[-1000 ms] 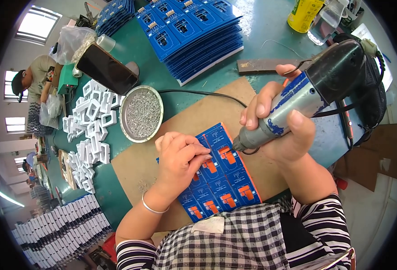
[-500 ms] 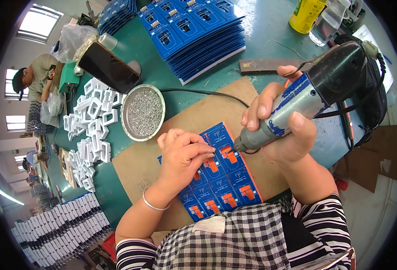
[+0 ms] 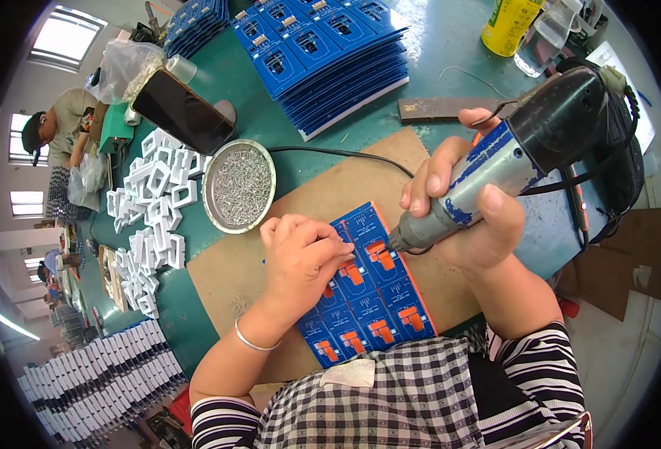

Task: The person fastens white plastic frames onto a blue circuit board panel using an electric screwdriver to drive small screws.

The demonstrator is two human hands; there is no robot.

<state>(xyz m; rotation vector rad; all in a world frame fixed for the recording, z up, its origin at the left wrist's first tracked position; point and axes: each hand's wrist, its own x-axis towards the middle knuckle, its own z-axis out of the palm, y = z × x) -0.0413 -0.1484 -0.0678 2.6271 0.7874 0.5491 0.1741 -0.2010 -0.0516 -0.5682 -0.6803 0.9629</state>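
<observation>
Through the head camera, I saw the blue circuit panel (image 3: pixel 368 295) lying at a slant on a brown sheet (image 3: pixel 226 280) over the green table (image 3: pixel 181 307), its near edge by the checked apron (image 3: pixel 398 389). Orange shapes showed in its sections, and an orange strip ran along its right edge.

The left hand (image 3: pixel 298 258) rested over the panel's upper left part, its thumb and fingers drawn together; whether they pinched anything I could not tell. The right hand (image 3: pixel 488 239) was wrapped around a silver-and-black power screwdriver (image 3: pixel 501 165), whose nose pointed down-left at the panel's upper right edge. I could not make out whether it touched.

Just beyond the left hand, a round dish (image 3: pixel 206 187) of small metal screws (image 3: pixel 239 185) stood at the sheet's edge. White frames (image 3: pixel 172 258) lay heaped to its left, with a dark phone (image 3: pixel 182 112) propped behind it. Farther back I saw a tall stack of blue boards (image 3: pixel 345 82), and, to its right, a yellow container (image 3: pixel 509 28). A co-worker (image 3: pixel 74 123) bent forward at far left.
</observation>
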